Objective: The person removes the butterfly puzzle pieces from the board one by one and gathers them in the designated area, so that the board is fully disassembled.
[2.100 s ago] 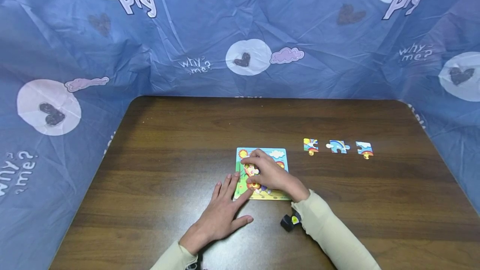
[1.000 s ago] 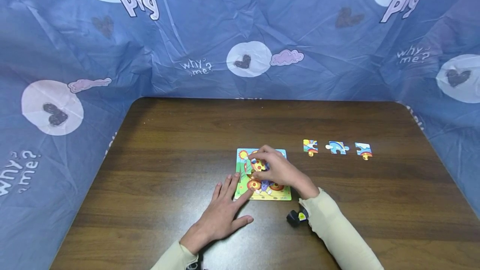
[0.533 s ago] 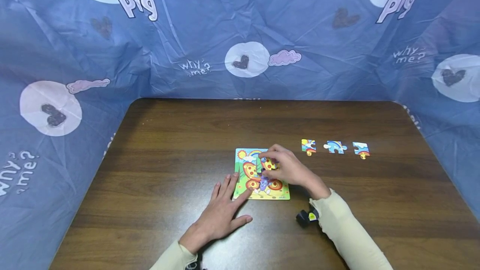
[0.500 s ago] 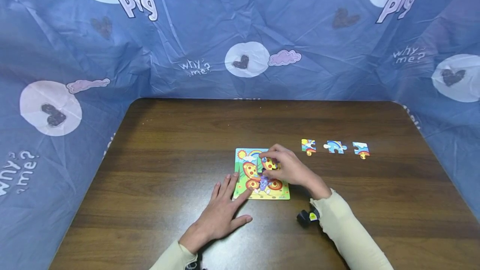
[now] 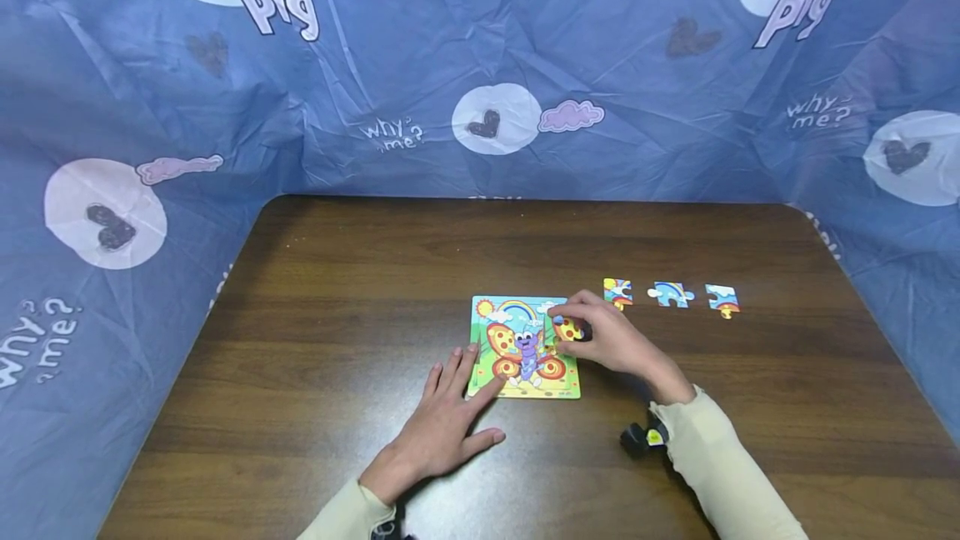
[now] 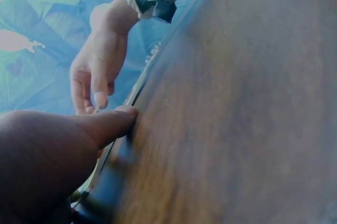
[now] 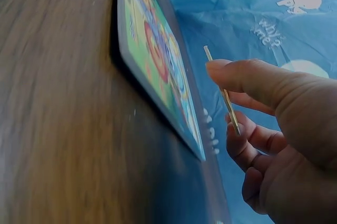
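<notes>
In the head view, my right hand [image 5: 618, 344] pinches a jigsaw puzzle piece [image 5: 567, 328] with a red-and-yellow spotted wing on it. It is held over the right side of the puzzle board [image 5: 558, 392], which shows a purple butterfly, a sun and a rainbow. Seen edge-on in the right wrist view, the thin piece [image 7: 226, 97] is between thumb and fingers, raised off the board. My left hand [image 5: 446, 436] lies with spread fingers on the table, its fingertips touching the board's lower left edge. The piece's underside is hidden from the head view.
Three loose puzzle pieces lie in a row right of the board: a sun piece [image 5: 617, 288], a rainbow piece [image 5: 671, 294] and a cloud piece [image 5: 722, 298]. The brown wooden table [image 5: 360, 273] is surrounded by a blue printed cloth [image 5: 375, 48].
My right hand has moved rightward across the board with the pinched puzzle piece, uncovering the butterfly's face and left wing. My left hand has stayed in place.
</notes>
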Available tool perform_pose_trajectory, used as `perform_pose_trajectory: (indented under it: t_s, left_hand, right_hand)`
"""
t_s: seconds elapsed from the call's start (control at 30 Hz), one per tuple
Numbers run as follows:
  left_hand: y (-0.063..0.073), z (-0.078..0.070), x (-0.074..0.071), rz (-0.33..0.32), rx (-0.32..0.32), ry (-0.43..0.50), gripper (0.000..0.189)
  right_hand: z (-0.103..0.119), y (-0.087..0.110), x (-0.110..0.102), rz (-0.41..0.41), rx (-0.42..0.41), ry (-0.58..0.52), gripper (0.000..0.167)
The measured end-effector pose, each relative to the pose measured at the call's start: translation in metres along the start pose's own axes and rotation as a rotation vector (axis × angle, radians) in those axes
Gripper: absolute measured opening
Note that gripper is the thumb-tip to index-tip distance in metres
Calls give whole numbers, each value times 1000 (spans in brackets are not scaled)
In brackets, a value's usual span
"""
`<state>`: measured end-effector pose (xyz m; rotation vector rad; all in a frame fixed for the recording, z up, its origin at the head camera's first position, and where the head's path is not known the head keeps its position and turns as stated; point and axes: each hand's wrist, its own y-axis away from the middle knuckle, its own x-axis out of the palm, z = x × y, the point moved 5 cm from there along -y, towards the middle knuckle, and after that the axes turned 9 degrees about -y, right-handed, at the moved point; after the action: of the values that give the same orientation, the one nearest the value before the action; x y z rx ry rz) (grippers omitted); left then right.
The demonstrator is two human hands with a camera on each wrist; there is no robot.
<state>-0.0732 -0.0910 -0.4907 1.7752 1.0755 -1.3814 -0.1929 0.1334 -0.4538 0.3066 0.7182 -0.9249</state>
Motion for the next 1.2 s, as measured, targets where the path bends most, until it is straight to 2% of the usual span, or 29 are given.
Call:
perform_pose_trajectory:
  t_s: [0.27, 0.5, 0.67, 1.2]
  left_hand:
    - [0, 0, -1, -6, 4, -5, 68]
    - [0, -1, 0, -3, 2, 3, 67]
    - [0, -1, 0, -4, -3, -2, 67]
    - [0, 0, 1, 0, -13, 5, 67]
  right_hand:
    - [-17, 13, -9, -34, 5, 13, 46]
    - [-28, 27, -18, -59, -19, 66, 45]
    - [-37, 36, -23, -64, 12, 73, 45]
    - [-52, 48, -34, -63, 46, 115, 43]
